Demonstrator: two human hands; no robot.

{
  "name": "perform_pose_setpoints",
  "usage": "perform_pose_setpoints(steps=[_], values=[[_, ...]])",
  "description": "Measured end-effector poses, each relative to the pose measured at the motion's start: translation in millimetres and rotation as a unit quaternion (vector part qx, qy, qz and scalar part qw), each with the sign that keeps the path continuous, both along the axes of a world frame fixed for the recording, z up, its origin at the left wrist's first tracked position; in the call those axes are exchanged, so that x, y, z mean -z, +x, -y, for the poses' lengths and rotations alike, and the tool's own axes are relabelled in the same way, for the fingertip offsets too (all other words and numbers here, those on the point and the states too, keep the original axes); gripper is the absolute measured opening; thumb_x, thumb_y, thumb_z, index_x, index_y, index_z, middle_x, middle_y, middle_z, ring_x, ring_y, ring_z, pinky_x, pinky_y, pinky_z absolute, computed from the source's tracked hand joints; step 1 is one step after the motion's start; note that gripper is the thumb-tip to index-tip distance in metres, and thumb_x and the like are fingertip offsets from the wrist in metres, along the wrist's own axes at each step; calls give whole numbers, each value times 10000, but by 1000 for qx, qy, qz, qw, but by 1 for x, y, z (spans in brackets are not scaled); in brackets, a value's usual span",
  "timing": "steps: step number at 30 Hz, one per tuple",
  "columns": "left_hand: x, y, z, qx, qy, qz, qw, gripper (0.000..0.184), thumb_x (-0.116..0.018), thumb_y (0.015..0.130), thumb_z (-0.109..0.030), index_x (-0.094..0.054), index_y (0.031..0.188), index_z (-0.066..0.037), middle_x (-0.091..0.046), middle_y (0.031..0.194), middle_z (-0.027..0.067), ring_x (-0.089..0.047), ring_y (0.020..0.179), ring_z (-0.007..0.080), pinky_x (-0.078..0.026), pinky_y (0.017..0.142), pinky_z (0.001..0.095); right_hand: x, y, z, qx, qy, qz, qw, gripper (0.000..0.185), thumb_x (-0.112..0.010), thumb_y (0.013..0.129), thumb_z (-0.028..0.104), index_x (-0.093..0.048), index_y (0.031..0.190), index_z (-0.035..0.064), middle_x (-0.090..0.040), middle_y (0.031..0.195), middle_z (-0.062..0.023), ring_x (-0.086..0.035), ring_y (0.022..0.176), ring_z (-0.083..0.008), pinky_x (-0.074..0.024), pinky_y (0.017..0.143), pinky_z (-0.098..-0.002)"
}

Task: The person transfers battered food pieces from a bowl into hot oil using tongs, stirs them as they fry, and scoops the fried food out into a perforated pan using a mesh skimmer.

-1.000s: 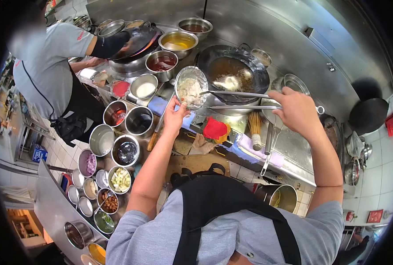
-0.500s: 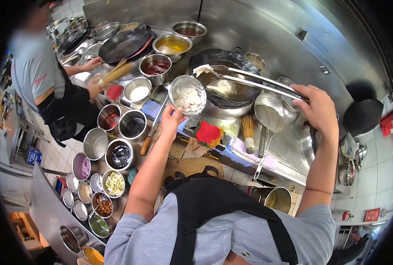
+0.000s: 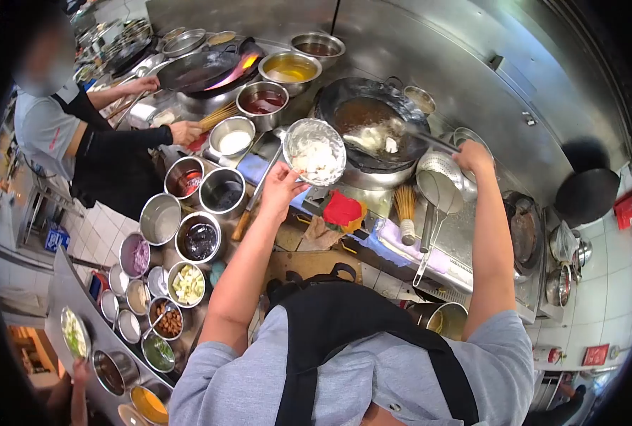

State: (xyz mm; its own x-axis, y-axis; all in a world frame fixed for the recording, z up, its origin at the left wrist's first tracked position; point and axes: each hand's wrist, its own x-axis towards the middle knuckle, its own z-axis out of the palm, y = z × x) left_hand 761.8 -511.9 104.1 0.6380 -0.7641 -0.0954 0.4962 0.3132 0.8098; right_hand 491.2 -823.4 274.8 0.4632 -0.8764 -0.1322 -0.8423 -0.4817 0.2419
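My left hand (image 3: 284,186) grips the rim of a metal bowl (image 3: 311,128), tilted toward the wok. Wet white pieces (image 3: 319,157) coated in batter lie inside it. My right hand (image 3: 475,155) is closed around metal tongs (image 3: 433,140), whose tips reach down into the wok (image 3: 328,91). Brown oil (image 3: 362,110) fills the wok's bottom, and pale battered pieces (image 3: 374,138) sit in it near the tongs. Whether the tips pinch a piece I cannot make out. A perforated strainer (image 3: 440,170) rests just below my right hand.
Bowls of red liquid (image 3: 262,99) and yellow oil (image 3: 291,67) stand left of the wok. A bamboo brush (image 3: 404,206) and red cloth (image 3: 343,208) lie in front. At left, a co-worker's hand (image 3: 186,133) holds another brush beside a flaming wok (image 3: 195,71). Someone holds a plate (image 3: 74,334) lower left.
My right hand has moved left, and the tongs have gone down into the wok; the white piece at their tips before now no longer hangs there. Flame shows at the co-worker's wok.
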Motion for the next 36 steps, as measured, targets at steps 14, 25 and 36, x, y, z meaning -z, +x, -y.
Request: perform_pose_setpoints(steps=[14,25,36], values=[[20,6,10,-70,9,82,994,156,-556,873,-60,-424,791,-72,-562,908,43,-587,748,129,-541,619,259,-68,30,-179,-248,-82,54,964,310,-643,769,231,-612,1060,131,-614,895,-102,-607,862,-308,-486,721,-416],[18,4,19,-50,12,44,998,154,-554,874,-74,-415,807,-79,-558,891,69,-581,742,146,-536,607,275,-111,4,-190,-211,-142,121,960,315,-652,747,246,-624,1054,183,-602,837,-74,-602,806,-284,-478,674,-398],[19,5,5,-9,15,-18,1000,115,-526,881,-67,-420,842,-87,-580,962,90,-616,836,212,-539,678,297,-109,5,-135,-109,-126,166,972,343,-659,740,248,-620,1078,199,-639,954,-91,-600,901,-297,-476,772,-398]])
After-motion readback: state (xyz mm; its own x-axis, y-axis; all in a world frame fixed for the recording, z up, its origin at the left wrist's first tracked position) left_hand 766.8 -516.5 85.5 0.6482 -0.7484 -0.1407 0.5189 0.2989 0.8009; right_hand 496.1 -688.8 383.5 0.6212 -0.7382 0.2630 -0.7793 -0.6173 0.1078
